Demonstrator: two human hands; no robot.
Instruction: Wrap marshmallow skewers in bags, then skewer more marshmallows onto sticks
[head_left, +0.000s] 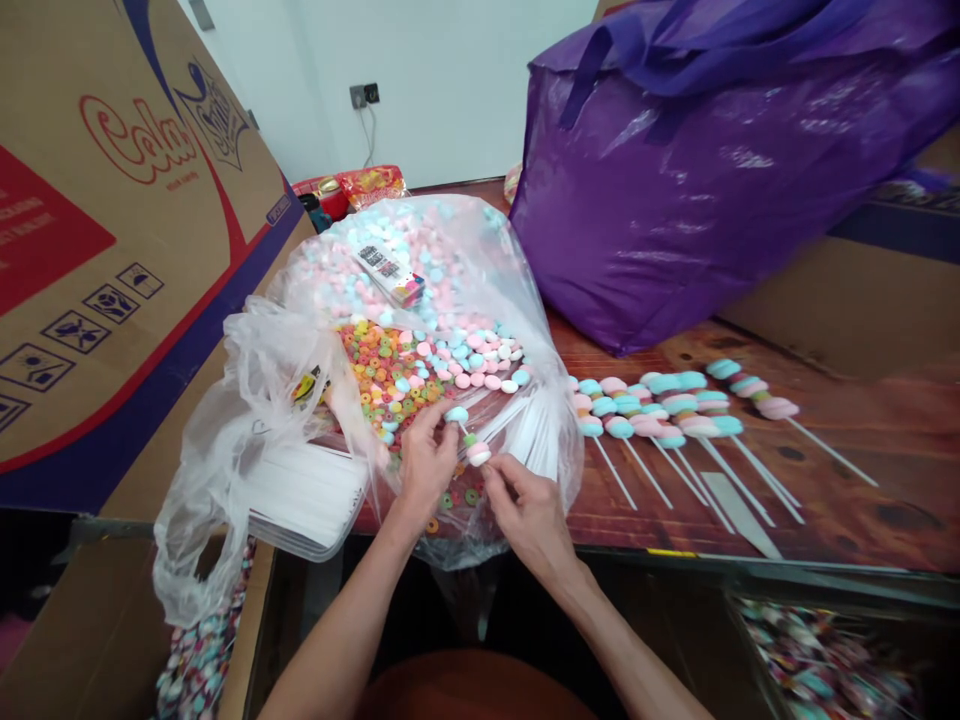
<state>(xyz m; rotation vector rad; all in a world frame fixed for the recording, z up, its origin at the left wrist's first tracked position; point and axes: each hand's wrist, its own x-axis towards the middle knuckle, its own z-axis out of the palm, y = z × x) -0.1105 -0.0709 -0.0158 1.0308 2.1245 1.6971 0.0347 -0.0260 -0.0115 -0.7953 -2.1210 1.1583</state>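
Over the near edge of a clear plastic bag of candies, my left hand [429, 455] pinches a blue and white marshmallow [456, 414] at the tip of a white stick. Lower on that stick sit a green gummy ring [470, 440] and a pink and white marshmallow [478, 455]. My right hand [525, 505] is closed on the stick just below the pink marshmallow. Loose pink, blue and white marshmallows [480, 360] and colourful gummy rings [386, 370] lie in the open bag. Several white sticks [536, 440] rest at the bag's right side.
Finished-looking marshmallow skewers [660, 405] lie in a row on the wooden table [847, 420], near a flat white strip [739, 515]. A tub of white sticks [304, 495] stands at left. A purple bag [675, 200] and a cardboard box [150, 250] flank the workspace.
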